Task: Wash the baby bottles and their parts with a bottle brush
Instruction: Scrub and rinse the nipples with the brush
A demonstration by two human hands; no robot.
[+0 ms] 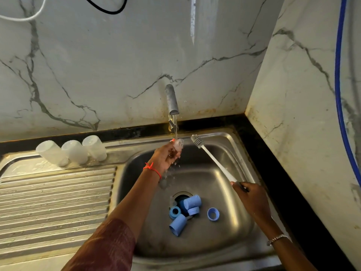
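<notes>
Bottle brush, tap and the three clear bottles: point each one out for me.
Bottle brush (216,162), head view, middle of its white handle.
Tap (172,99), head view, middle of the spout.
Clear bottles (75,151), head view, body of the middle one.

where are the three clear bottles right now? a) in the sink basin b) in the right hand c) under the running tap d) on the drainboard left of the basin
d: the three clear bottles sit in a row at the back of the drainboard, while the basin holds the blue caps and rings.
</notes>
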